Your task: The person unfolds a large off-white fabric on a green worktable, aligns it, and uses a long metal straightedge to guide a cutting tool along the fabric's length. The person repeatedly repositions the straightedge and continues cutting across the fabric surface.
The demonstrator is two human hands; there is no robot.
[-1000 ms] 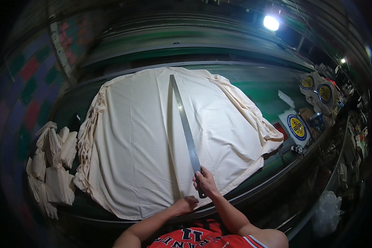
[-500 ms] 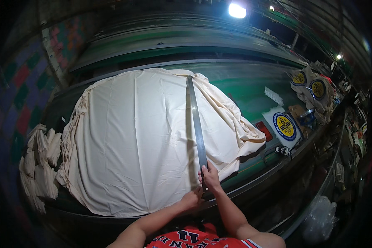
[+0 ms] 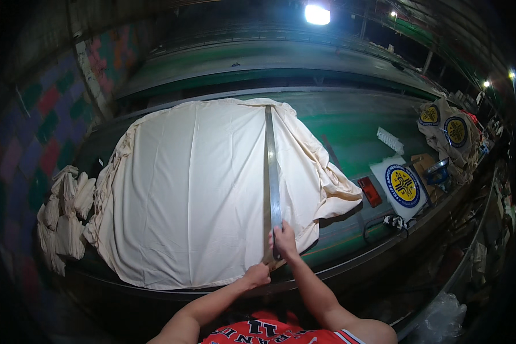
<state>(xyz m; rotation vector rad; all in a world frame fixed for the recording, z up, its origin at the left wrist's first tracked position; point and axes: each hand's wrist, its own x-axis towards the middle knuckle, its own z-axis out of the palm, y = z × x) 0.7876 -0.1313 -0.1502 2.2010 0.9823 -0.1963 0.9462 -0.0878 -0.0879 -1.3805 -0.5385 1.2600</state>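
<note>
On the cream cloth [image 3: 195,189], right hand [image 3: 282,241] presses flat on the long metal ruler [image 3: 272,172], left hand [image 3: 257,275] pinching the cloth's edge

A white square sheet with a round blue and yellow emblem [image 3: 403,187] is seen on the table to the right of the right hand [image 3: 283,239], well apart from it and slightly farther off. A small red rectangular label or pack [image 3: 370,191] is found just left of that sheet, nearer the hand. Two beige fabric pieces printed with round blue and yellow emblems [image 3: 444,127] are seen farther right and beyond, at the table's far end.
</note>
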